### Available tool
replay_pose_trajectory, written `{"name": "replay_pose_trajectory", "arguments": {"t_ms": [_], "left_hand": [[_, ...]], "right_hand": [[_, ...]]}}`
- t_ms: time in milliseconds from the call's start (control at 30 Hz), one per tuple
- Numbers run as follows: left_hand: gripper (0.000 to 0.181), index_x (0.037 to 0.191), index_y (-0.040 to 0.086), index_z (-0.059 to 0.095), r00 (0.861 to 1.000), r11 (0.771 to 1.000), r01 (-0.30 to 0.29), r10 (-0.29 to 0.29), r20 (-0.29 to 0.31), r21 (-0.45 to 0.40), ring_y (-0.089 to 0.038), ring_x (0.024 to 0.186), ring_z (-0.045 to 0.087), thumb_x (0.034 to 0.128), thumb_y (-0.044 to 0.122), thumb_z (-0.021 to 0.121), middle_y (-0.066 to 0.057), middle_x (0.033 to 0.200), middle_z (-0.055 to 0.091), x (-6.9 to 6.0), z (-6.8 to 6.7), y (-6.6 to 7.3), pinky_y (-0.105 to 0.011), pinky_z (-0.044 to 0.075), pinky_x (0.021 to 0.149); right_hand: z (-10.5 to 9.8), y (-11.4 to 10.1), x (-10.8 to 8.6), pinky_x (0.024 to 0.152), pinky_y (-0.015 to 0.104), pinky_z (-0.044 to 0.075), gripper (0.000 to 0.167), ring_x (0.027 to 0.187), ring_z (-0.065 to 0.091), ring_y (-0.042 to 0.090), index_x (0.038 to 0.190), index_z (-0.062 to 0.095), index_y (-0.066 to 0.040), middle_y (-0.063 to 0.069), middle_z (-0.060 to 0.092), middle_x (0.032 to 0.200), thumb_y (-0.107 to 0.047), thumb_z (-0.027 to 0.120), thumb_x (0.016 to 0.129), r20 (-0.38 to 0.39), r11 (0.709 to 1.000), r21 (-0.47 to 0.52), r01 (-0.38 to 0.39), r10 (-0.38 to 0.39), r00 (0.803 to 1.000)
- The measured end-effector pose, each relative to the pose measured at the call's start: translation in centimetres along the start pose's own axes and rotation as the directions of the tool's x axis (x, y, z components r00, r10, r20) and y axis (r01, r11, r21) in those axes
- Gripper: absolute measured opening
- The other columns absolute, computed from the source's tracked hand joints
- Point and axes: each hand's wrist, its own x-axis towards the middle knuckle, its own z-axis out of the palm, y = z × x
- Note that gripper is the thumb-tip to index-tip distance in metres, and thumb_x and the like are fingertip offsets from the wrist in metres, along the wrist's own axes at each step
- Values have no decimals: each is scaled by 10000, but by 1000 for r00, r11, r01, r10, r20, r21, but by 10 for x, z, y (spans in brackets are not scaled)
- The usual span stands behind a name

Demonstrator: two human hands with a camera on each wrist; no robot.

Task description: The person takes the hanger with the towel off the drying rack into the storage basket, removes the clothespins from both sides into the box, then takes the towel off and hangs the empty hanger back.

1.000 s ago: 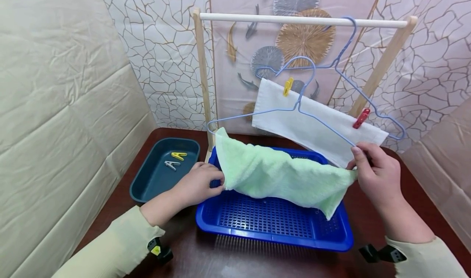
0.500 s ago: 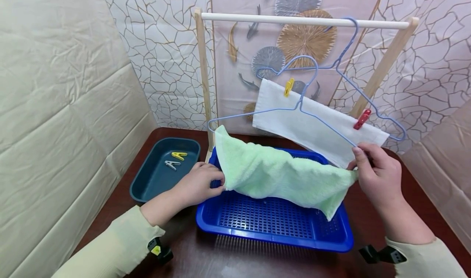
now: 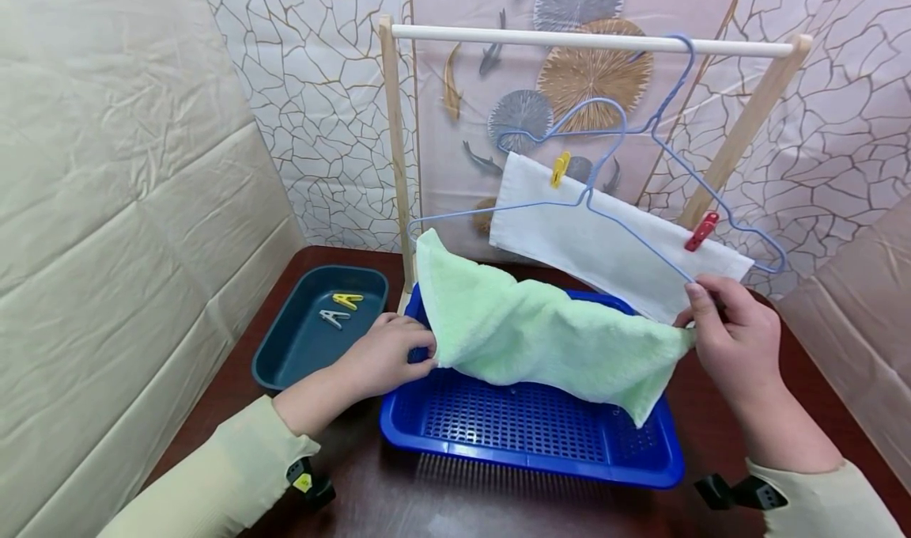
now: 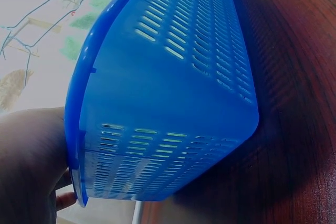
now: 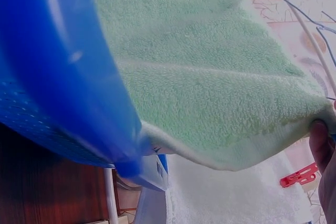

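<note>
A light green towel (image 3: 555, 332) is stretched between my two hands over the blue plastic basket (image 3: 530, 463). My left hand (image 3: 387, 354) pinches its lower left edge near the basket's rim. My right hand (image 3: 736, 336) pinches the right end of the towel together with the right arm of a light blue wire hanger (image 3: 527, 205). That hanger stands tilted above the towel, its hook free of the rail. In the right wrist view the green towel (image 5: 210, 87) sags between the basket rim and my right thumb. The left wrist view shows mostly the basket's side (image 4: 147, 87); my left fingertips are largely hidden there.
Behind stands a wooden rack with a white rail (image 3: 498, 36). A second blue hanger (image 3: 669, 99) hangs on it with a white towel (image 3: 569, 221), a yellow clothespin (image 3: 560, 169) and a red clothespin (image 3: 702, 231). A dark teal tray (image 3: 285, 356) at left holds yellow and grey clothespins.
The hanger in my right hand has risen slightly and shifted right. The towel's upper left corner has lifted with it. My left hand has hardly moved.
</note>
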Motion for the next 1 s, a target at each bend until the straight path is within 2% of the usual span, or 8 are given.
{"name": "replay_pose_trajectory", "arguments": {"t_ms": [167,267,433,533,667,833,1000], "left_hand": [[130,850,286,622,998,997,55,-55,-4,-45,-102,945,572,912,346,720,149,892,636,1,-1,0,-457,370,996],[134,893,271,625,993,988,117,-119,-9,-101,-116,951,575,908,360,724,129,916,650,1,-3,-1,-444,386,991],[199,1044,243,629,968,946,243,-250,-6,-215,-145,1009,608,916,369,713,100,998,673,3,-6,-2,-411,490,934],[301,1164,201,606,954,920,287,-300,-11,-268,-165,1015,641,935,379,687,71,1041,685,5,-9,-3,-400,532,883],[442,1287,151,541,932,899,335,-360,-40,-284,-199,980,641,955,424,644,9,1094,686,8,-16,-4,-424,528,861],[405,1277,189,539,906,867,364,-414,-85,-341,-194,900,575,978,456,594,26,1095,656,11,-26,-6,-383,499,769],[365,1265,173,555,887,825,338,-440,-140,-453,-184,957,598,995,418,581,6,1097,636,14,-35,-7,-385,518,842]], "right_hand": [[-1,-2,0,527,66,386,77,595,546,-134,954,664,89,-197,580,653,21,638,927,8,1000,-20,21,-21,1000],[-3,-3,0,525,68,387,86,600,542,-141,944,658,91,-196,580,654,10,634,933,17,999,-32,32,-31,999],[-4,-5,-1,534,69,397,94,606,535,-146,933,657,92,-172,589,652,2,631,936,30,999,-31,43,-43,999],[-5,-6,-1,539,68,400,89,595,542,-120,934,659,90,-148,595,646,5,633,933,32,998,-30,48,-47,998],[-4,-7,-1,536,71,396,74,587,548,-94,938,667,88,-102,609,628,22,640,920,24,999,-15,51,-51,998],[-4,-7,-2,531,76,390,62,598,546,-97,941,679,78,-81,617,626,40,645,904,19,998,-5,60,-59,998],[-5,-8,-3,546,68,403,65,596,555,-71,945,681,75,-94,617,644,37,646,906,31,998,-12,63,-63,998]]}}
